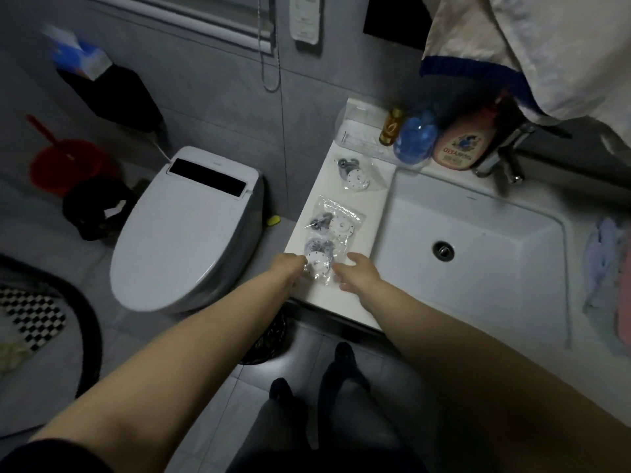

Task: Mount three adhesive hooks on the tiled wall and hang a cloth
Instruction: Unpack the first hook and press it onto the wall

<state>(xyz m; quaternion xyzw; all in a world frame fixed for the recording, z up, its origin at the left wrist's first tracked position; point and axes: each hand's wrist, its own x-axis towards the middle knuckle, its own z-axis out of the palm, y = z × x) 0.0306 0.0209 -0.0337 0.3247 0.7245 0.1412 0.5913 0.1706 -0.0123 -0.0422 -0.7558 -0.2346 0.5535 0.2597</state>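
Three clear plastic bags, each with a white round adhesive hook and dark parts, lie in a row on the white counter (372,186) left of the sink. The far bag (355,174) and the middle bag (336,224) lie untouched. My left hand (286,266) pinches the left edge of the nearest bag (319,264). My right hand (358,271) hovers just right of that bag with relaxed, spread fingers. A pale cloth (532,52) with a dark blue band hangs at the upper right. The grey tiled wall (211,93) stands behind the toilet.
A white sink basin (478,254) with a faucet (505,155) is to the right. Bottles (457,145) and a clear tray (362,131) stand at the counter's back. A closed toilet (184,230), red bucket (68,165) and black bin (95,206) are to the left. My feet (341,363) stand on the floor below.
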